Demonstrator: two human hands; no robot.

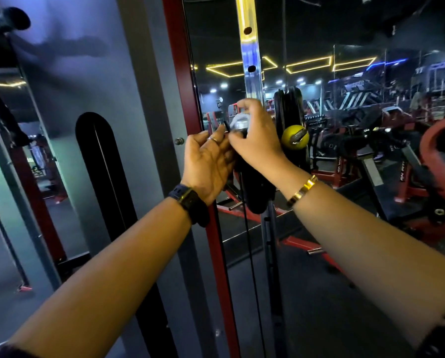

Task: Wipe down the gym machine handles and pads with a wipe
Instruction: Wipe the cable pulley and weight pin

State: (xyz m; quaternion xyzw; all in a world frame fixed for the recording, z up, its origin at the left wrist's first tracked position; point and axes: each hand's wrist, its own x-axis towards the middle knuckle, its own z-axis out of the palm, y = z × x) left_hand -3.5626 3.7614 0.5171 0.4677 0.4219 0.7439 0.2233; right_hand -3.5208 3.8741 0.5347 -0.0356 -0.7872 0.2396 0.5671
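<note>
Two hands meet close together at frame centre, touching at the fingertips. Right hand (255,140) has fingers and thumb curled, pinching a crumpled whitish wipe (239,123) that sits at 12 o'clock of its palm, pressed against the black pulley carriage (256,197) of the cable machine. Left hand (208,161) is at 9 o'clock of the right, palm facing in, fingers bent toward the same black part; its tips are hidden behind the right hand, so cannot tell if it grips anything. Silver ring (213,139) on a left finger, dark watch (190,202) on the left wrist, gold bracelet (302,189) on the right wrist. Yellow ball (295,136) just at 3 o'clock of the right hand, against the black pulley wheel (289,104). Chrome post (252,73) with holes rises at 12 o'clock from the wipe. Thin black cable (249,254) drops toward 6 o'clock below the carriage. Red upright (187,86) stands at 9 o'clock of the post, grey panel (144,125) with a black arched slot (100,164) further toward 9. Red-and-black machines (397,151) fill the 3 o'clock side, blurred.
</note>
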